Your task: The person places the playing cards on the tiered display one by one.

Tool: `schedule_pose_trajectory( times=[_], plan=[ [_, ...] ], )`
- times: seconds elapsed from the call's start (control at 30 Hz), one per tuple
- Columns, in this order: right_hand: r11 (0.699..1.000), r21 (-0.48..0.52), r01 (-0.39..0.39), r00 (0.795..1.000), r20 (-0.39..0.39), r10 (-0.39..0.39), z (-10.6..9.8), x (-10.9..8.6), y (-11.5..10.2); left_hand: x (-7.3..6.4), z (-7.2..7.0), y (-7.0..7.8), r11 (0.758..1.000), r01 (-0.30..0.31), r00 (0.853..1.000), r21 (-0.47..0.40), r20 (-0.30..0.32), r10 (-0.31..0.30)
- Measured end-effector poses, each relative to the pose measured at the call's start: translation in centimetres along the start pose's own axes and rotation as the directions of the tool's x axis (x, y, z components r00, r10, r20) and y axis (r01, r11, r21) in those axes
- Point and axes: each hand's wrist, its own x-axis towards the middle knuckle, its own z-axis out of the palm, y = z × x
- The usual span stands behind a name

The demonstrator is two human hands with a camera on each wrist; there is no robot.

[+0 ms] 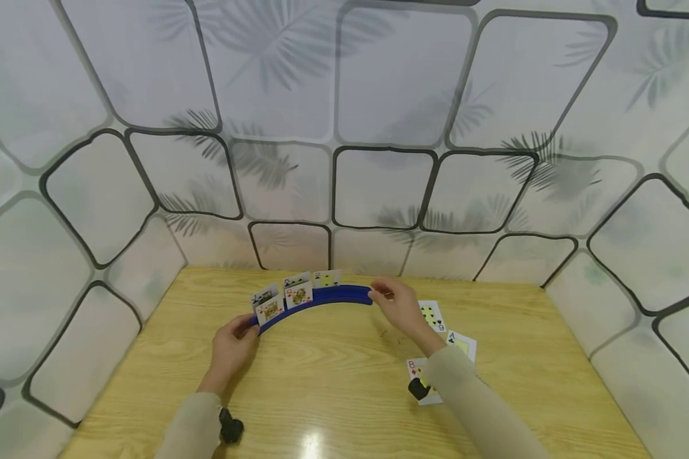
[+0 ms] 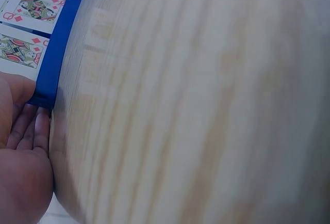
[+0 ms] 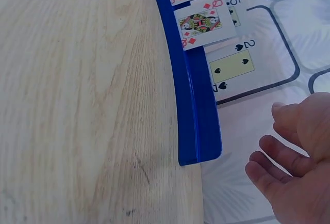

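Observation:
A curved blue card holder [image 1: 339,294] stands on the wooden table with several playing cards upright in its two rows. Toward its left end are the queen of diamonds [image 1: 299,295] and another red-suited face card [image 1: 270,309]. The two of spades [image 3: 232,67] stands in the back row. My left hand [image 1: 233,347] grips the holder's left end, its thumb by the front card in the left wrist view. My right hand [image 1: 399,310] is beside the holder's right end; the right wrist view shows a gap between them, the fingers loosely bent and holding nothing.
Loose cards lie on the table at the right: a spade card [image 1: 430,315], an ace [image 1: 462,344] and a red-diamond card [image 1: 432,396], partly hidden by my right forearm. Patterned fabric walls [image 1: 385,188] enclose the table's back and sides.

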Motion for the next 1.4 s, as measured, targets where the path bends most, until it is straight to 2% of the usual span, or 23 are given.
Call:
schedule_pose_trajectory(
  times=[0.23,0.5,0.8,1.13,1.4],
  plan=[
    [0.998,-0.063,0.011,1.0,-0.005,-0.011,-1.6,-2.4,1.1,0.1,0.0,0.0,1.0,0.018,1.0,-0.01,0.004,-0.018],
    [0.993,-0.109,0.033,0.999,-0.019,-0.035,-3.5,-5.3,2.4,0.0,-0.2,0.1,1.0,0.007,1.0,0.005,0.005,-0.008],
    [0.991,-0.124,-0.041,0.999,-0.015,0.039,-4.9,-8.9,4.1,0.0,-0.2,0.1,1.0,0.006,1.0,0.012,0.014,-0.006],
    [0.984,-0.18,-0.02,1.0,-0.027,0.016,-5.5,-11.1,4.7,0.0,-0.2,0.0,1.0,-0.003,1.0,0.011,0.011,0.003],
    [0.977,-0.213,-0.03,0.999,0.022,0.035,-5.7,-12.3,5.5,0.1,-0.2,-0.2,1.0,-0.009,1.0,0.013,0.008,0.009]
  ],
)
